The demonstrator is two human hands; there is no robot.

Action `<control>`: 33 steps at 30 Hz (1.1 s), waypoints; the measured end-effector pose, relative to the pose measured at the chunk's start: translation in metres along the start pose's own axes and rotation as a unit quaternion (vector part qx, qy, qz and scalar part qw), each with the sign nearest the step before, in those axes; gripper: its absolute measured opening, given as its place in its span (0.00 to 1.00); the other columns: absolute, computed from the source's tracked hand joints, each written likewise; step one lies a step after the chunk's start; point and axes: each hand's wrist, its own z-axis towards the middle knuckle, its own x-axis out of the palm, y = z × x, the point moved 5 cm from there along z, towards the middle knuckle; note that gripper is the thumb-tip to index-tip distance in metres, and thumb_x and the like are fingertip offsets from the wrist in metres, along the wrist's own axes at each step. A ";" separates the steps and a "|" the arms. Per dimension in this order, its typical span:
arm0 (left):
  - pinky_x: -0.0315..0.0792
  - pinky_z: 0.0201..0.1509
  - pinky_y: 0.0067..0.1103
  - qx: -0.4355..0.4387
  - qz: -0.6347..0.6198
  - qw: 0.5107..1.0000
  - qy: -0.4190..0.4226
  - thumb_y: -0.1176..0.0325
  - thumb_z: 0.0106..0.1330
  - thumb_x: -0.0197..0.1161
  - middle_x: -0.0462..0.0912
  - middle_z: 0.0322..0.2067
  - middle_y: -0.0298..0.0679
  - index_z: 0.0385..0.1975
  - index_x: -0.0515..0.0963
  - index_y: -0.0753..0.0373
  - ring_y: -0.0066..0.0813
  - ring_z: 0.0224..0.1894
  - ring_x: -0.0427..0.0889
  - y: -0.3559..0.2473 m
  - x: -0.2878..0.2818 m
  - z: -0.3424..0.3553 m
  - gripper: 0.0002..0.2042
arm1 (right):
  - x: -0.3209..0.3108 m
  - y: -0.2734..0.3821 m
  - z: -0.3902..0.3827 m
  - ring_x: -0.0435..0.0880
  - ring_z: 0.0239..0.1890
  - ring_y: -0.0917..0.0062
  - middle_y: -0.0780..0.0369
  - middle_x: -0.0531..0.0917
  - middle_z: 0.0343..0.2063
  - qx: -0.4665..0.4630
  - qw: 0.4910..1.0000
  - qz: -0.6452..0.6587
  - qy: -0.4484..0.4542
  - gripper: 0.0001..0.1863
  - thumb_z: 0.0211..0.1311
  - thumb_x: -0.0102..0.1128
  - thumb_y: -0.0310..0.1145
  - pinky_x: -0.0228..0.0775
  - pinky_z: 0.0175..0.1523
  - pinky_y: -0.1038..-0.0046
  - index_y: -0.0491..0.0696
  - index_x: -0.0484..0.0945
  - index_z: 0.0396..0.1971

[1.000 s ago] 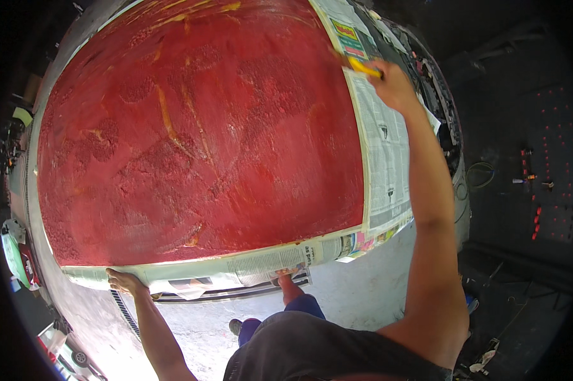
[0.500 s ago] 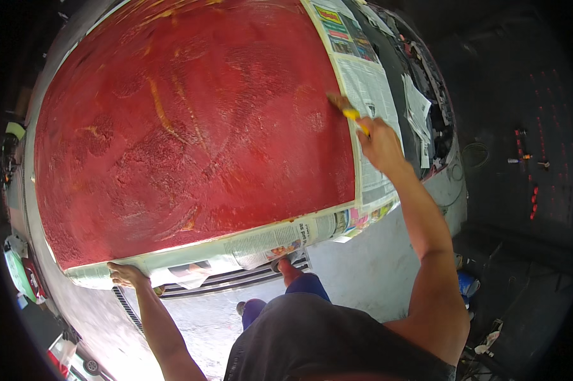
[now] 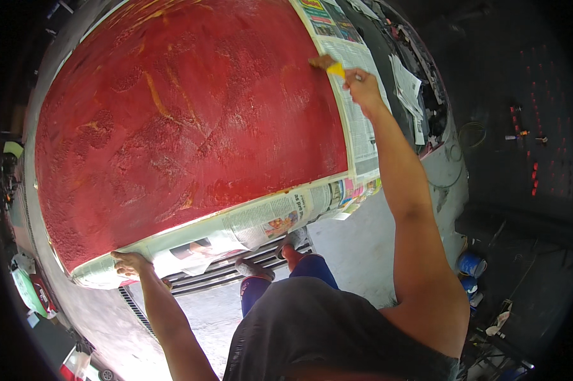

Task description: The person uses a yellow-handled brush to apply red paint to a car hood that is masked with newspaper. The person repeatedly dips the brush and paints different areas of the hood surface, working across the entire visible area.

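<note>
A large red car panel (image 3: pixel 235 127) spreads before me, its surface wrinkled and blistered with yellowish streaks. My right hand (image 3: pixel 364 89) grips a paintbrush (image 3: pixel 336 68) by its yellow handle. Its brown bristles touch the red surface near the right edge, next to the masking tape (image 3: pixel 338 108). Down at the near left corner, my left hand (image 3: pixel 133 264) rests over the papered edge with its fingers spread and nothing held. Newspaper (image 3: pixel 267 219) covers the near edge, and another newspaper sheet (image 3: pixel 356 73) lies along the right side.
Loose papers (image 3: pixel 408 89) lie on the dark part of the car farther right. A striped metal grate (image 3: pixel 219 276) is by my feet. Blue cans (image 3: pixel 470 265) stand on the floor at right; a green and red item (image 3: pixel 29 289) sits far left.
My right hand and the brush have moved farther away along the panel's right edge and slightly left. My left hand stays on the papered corner. One foot has shifted.
</note>
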 end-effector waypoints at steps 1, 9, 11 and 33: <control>0.55 0.76 0.52 -0.001 -0.001 1.000 -0.008 0.30 0.72 0.25 0.47 0.72 0.64 0.72 0.48 0.76 0.62 0.75 0.48 0.000 0.001 -0.001 0.48 | -0.004 -0.009 -0.010 0.75 0.22 0.86 0.63 0.83 0.24 0.019 1.000 -0.017 0.012 0.14 0.69 0.57 0.39 0.61 0.24 0.80 0.45 0.84 0.45; 0.53 0.77 0.52 0.015 -0.001 1.000 -0.016 0.29 0.71 0.25 0.44 0.73 0.65 0.73 0.44 0.76 0.63 0.76 0.45 0.006 0.008 0.006 0.50 | -0.078 -0.028 -0.115 0.81 0.22 0.79 0.58 0.83 0.20 0.016 0.989 -0.146 0.031 0.14 0.62 0.64 0.37 0.70 0.30 0.72 0.41 0.86 0.39; 0.53 0.77 0.52 0.012 -0.002 1.000 -0.008 0.28 0.71 0.25 0.44 0.73 0.66 0.73 0.43 0.76 0.63 0.76 0.45 0.007 0.008 0.008 0.50 | -0.074 -0.011 -0.090 0.84 0.24 0.74 0.55 0.84 0.22 -0.040 0.983 -0.180 0.014 0.15 0.61 0.66 0.37 0.72 0.32 0.70 0.41 0.85 0.41; 0.61 0.73 0.53 0.008 0.006 1.000 -0.010 0.29 0.71 0.23 0.52 0.69 0.63 0.72 0.48 0.75 0.61 0.73 0.54 -0.003 -0.001 -0.003 0.49 | 0.017 0.040 -0.014 0.84 0.42 0.49 0.45 0.84 0.39 -0.251 0.878 -0.406 -0.043 0.19 0.62 0.57 0.23 0.76 0.48 0.53 0.49 0.78 0.53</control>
